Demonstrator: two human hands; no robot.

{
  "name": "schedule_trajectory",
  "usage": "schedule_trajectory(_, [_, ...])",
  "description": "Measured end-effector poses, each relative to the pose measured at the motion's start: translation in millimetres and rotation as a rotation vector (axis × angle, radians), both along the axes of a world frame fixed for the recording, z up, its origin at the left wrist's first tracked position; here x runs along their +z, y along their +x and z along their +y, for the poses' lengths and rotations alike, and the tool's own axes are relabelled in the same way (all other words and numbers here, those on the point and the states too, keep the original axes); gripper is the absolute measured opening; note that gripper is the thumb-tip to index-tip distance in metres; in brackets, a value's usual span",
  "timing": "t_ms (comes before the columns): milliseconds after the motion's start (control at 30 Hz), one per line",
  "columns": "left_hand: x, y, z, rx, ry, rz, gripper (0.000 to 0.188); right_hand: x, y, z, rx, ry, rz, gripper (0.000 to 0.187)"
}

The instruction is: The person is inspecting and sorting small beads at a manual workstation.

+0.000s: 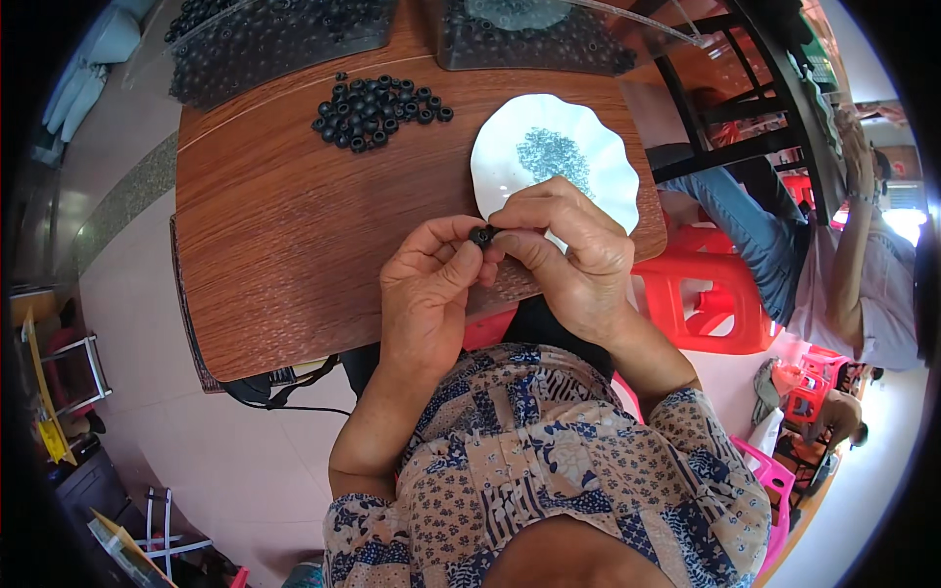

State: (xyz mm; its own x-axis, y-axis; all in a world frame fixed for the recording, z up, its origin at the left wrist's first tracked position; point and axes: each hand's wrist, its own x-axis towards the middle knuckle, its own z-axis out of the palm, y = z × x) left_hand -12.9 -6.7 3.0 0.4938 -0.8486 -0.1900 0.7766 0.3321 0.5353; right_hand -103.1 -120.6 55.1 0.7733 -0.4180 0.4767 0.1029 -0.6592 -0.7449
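Note:
My left hand (pixel 428 284) pinches a small black ring-shaped part (pixel 480 236) between thumb and fingers above the table's near edge. Meeting it from the other side, my right hand (pixel 578 257) is closed with thumb and forefinger pressed together at the part. Whatever sits between those right fingertips is too small to make out. Just beyond my right hand lies a white wavy-edged plate (pixel 613 167) with a patch of tiny grey-green pieces (pixel 552 157) in its middle. A loose heap of similar black parts (pixel 368 113) rests farther left on the wooden table (pixel 284 235).
Two clear bins, a left one (pixel 284 54) and a right one (pixel 539 49), stand along the far side with many black parts. A red stool (pixel 720 304) is right of the table. Another person in jeans (pixel 745 220) sits at the right. A black cord (pixel 294 404) hangs below the table's left corner.

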Motion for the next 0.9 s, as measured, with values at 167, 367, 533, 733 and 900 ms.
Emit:
schedule_trajectory(167, [3.1, -0.9, -0.3, 0.018, 0.040, -0.013, 0.021, 1.9, -1.3, 1.3, 0.058, 0.234, 0.007, 0.017])
schedule_trajectory(367, [2.6, -3.0, -0.2, 0.017, 0.014, -0.027, 0.020, 2.3, -4.0, 0.9, 0.070, 0.315, 0.022, 0.017])
schedule_trajectory(533, [4.2, -4.8, -0.6, 0.020, 0.042, -0.037, 0.019, 2.0, -5.2, 0.4, 0.076, 0.340, 0.038, 0.017])
schedule_trajectory(733, [4.3, -4.8, -1.6, 0.016, 0.074, -0.055, 0.019, -2.7, -6.0, 0.2, 0.045, 0.385, 0.037, 0.017])
schedule_trajectory(900, [4.4, -7.4, -2.6, 0.031, 0.087, -0.092, 0.018, -6.2, -6.2, -1.9, 0.037, 0.483, 0.038, 0.017])
